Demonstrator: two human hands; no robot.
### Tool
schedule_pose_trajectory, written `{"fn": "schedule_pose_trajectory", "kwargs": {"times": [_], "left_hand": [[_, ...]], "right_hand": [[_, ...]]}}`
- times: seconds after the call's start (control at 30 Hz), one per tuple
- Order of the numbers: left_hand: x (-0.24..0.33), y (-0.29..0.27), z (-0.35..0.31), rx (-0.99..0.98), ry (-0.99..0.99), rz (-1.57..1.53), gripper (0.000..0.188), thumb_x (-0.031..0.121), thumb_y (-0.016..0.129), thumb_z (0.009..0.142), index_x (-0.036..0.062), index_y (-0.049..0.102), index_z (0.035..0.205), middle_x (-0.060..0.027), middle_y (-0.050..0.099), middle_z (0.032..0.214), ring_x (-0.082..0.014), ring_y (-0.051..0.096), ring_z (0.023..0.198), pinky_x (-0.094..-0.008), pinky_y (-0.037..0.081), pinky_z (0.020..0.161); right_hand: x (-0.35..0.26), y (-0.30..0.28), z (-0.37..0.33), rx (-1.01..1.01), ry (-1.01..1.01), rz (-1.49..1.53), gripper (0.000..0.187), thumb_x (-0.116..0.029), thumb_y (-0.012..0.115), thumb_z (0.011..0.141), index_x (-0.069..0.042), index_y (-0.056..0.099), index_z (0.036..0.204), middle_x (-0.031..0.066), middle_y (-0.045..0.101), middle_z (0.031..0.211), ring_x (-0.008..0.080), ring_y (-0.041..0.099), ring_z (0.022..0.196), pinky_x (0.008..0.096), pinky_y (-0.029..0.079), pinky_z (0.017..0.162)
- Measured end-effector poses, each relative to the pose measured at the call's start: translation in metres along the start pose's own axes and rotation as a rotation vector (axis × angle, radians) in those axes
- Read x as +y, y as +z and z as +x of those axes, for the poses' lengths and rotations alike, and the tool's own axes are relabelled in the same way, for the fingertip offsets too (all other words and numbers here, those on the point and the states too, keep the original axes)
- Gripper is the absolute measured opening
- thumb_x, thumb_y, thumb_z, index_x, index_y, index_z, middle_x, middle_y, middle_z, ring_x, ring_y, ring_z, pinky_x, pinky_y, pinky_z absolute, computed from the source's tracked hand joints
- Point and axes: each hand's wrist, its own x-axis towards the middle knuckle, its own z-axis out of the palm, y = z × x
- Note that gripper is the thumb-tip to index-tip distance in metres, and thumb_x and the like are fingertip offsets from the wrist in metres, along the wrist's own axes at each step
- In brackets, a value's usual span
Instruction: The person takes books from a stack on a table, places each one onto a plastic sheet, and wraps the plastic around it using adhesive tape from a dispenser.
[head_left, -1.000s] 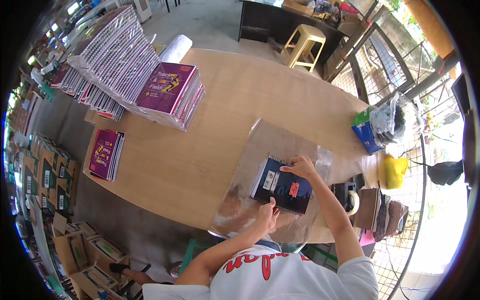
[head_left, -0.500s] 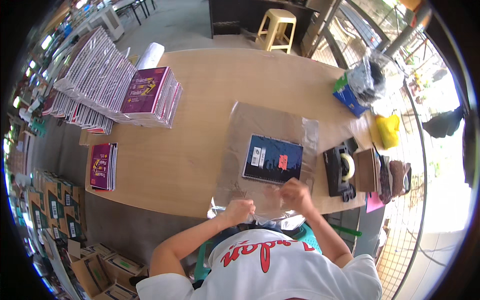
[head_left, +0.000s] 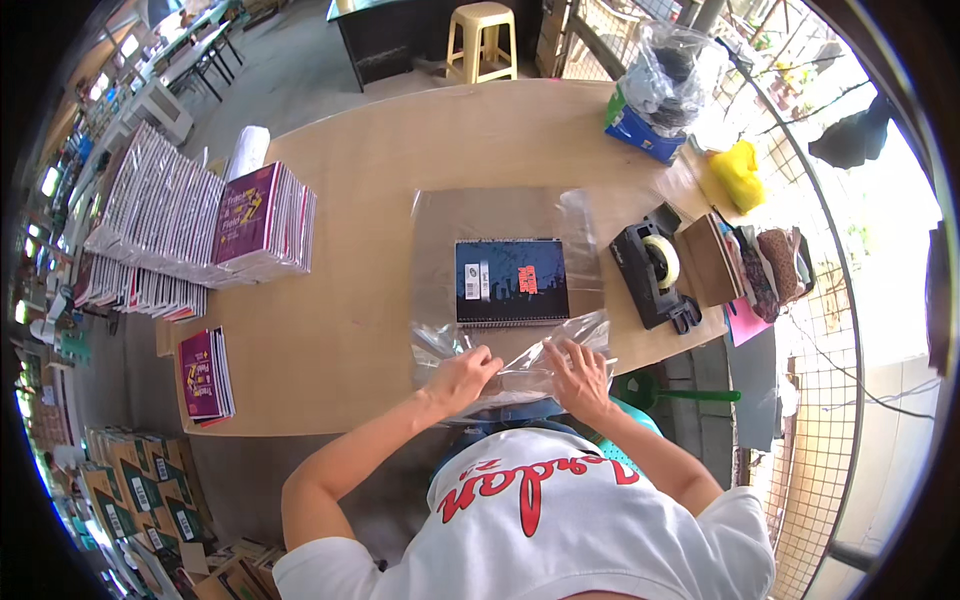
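dark-blue rectangular spiral-bound notebook [head_left: 512, 283] flat on clear plastic sheet [head_left: 436, 232], cover looks unwrapped. near edge lifted: left hand [head_left: 463, 380] pinching it, right hand [head_left: 580, 380] on it, grip can't tell. far, left, right portions unfolded.

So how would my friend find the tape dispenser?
Find the tan table, then the right hand at its near edge. Beyond and right of that hand, between the clear plastic sheet and the brown cardboard, sits the black tape dispenser; unlike those neighbours, it carries a pale tape roll.
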Motion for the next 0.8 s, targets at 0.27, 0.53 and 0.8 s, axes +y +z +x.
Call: {"fn": "schedule_pose_trajectory", "kwargs": {"times": [0.27, 0.53, 0.8], "left_hand": [[-0.113, -0.115, 0.034, -0.070, -0.169, -0.310, 0.021, -0.002, 0.061, 0.079, 0.0073, 0.071, 0.096, -0.0116, 0.071, 0.078, -0.0297, 0.069, 0.074, -0.0398, 0.056, 0.074], [0.014, -0.020, 0.075, 0.337, -0.009, 0.099, 0.045, 0.038, 0.068, 0.088, 0.0153, 0.060, 0.127, -0.0123, 0.059, 0.121, -0.0298, 0.056, 0.108, -0.0459, 0.043, 0.095], [0.012, 0.023, 0.089, 0.200, -0.148, 0.253, 0.067, 0.059, 0.064, 0.083, 0.0356, 0.047, 0.144, -0.0182, 0.037, 0.147, -0.0384, 0.039, 0.129, -0.0557, 0.031, 0.106]], "right_hand": [[0.140, -0.036, 0.111, -0.119, 0.059, 0.315, 0.011, -0.008, 0.071, 0.076, -0.003, 0.073, 0.086, 0.0087, 0.070, 0.076, 0.0246, 0.069, 0.071, 0.0351, 0.054, 0.064], [0.216, -0.001, 0.209, -0.964, 0.450, 0.531, 0.010, -0.011, 0.072, 0.078, -0.002, 0.073, 0.079, 0.0091, 0.073, 0.071, 0.0148, 0.070, 0.061, 0.0286, 0.058, 0.057], [0.200, 0.095, 0.234, -0.346, 0.052, 0.081, 0.033, -0.039, 0.068, 0.085, -0.006, 0.075, 0.087, 0.0122, 0.074, 0.094, 0.0280, 0.071, 0.086, 0.0381, 0.057, 0.079]]}}
